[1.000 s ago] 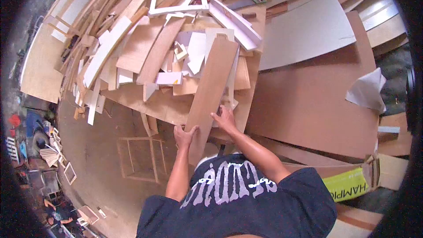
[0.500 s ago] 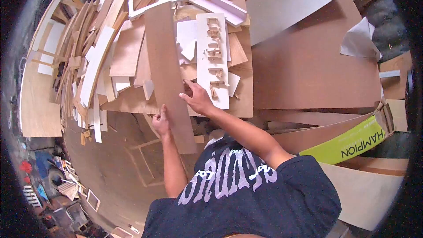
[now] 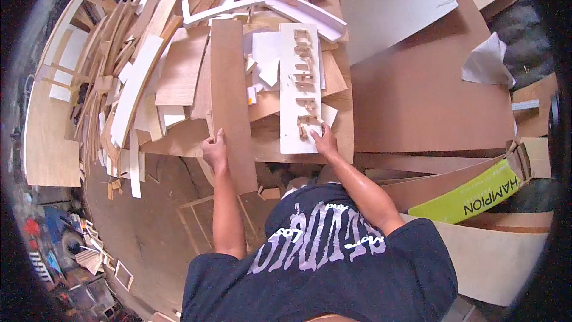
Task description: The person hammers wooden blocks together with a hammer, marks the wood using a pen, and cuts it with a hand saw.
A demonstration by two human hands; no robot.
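My left hand [image 3: 215, 151] is closed on the left edge of a long brown board [image 3: 229, 101], near its lower end, with the thumb on top. The board lies lengthwise over the wood pile, and its near end sticks out past the table edge. At the near right corner of a narrow white board [image 3: 292, 122], my right hand [image 3: 325, 143] grips the edge, thumb on the upper face. Several small pieces of cut wood [image 3: 305, 77] sit in a row along that white board. The fingers underneath both boards are hidden.
Stacked wood strips [image 3: 98, 83] and offcuts cover the left side. A white frame [image 3: 223, 19] lies at the back. Large brown sheets [image 3: 429, 107] spread to the right, with a green-and-brown carton [image 3: 471, 194] below. Wooden frames [image 3: 196, 220] stand on the floor.
My right hand has left the brown board and moved right onto the white board. The brown board has shifted, its far end now lower in view; my left hand still holds it.
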